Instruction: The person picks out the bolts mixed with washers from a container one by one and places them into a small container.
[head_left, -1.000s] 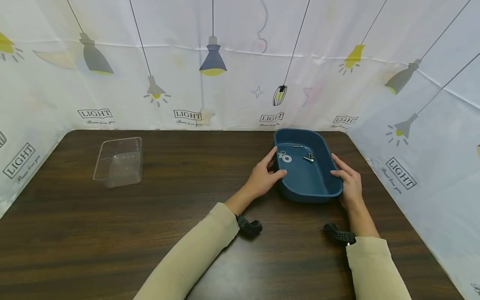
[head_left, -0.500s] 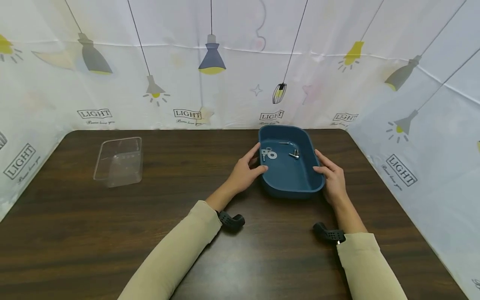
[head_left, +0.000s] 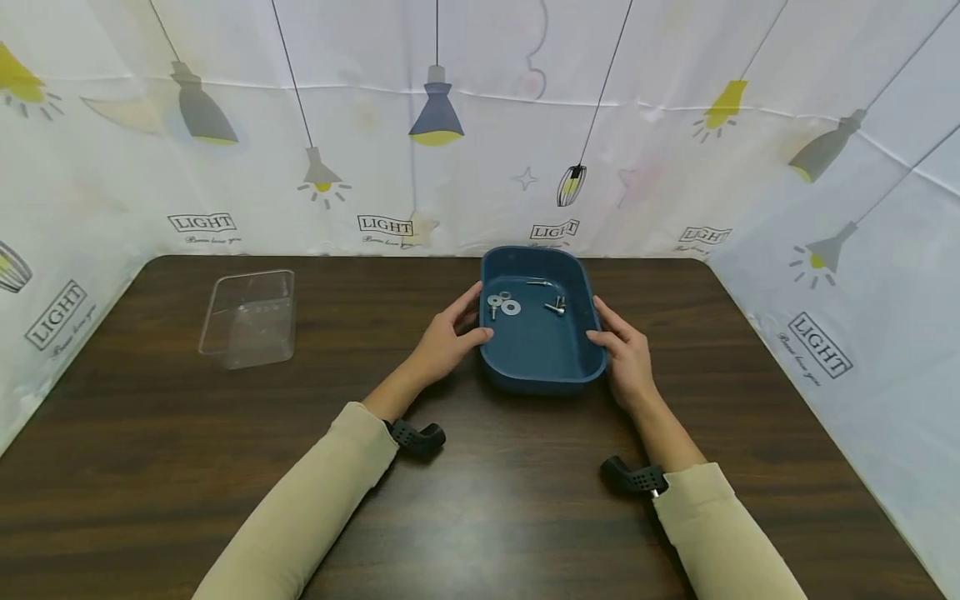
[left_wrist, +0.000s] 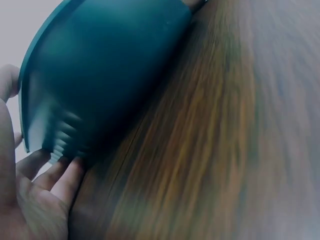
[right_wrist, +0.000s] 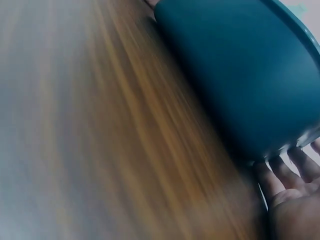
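Note:
A blue plastic basin (head_left: 542,350) stands near the back of the table, with my hands on its two long sides. My left hand (head_left: 442,343) grips its left side, thumb over the rim and fingers against the outer wall. On the opposite side my right hand (head_left: 628,358) holds it likewise. Both wrist views show fingers along the basin's wall (left_wrist: 105,65), low by the table. Inside lie flat washers (head_left: 511,307) at the left and a few small bolts (head_left: 556,308) to the right. A thin metal piece (head_left: 538,283) lies farther back.
A clear plastic box (head_left: 258,333) stands at the back left of the dark wooden table (head_left: 360,308). Behind and along the sides hangs a white curtain (head_left: 487,183) printed with lamps. Each wrist wears a black strap with a camera mount (head_left: 420,440).
Both hands have moved left together with the basin, from the back right of the table toward its middle. The clear box has stayed in place.

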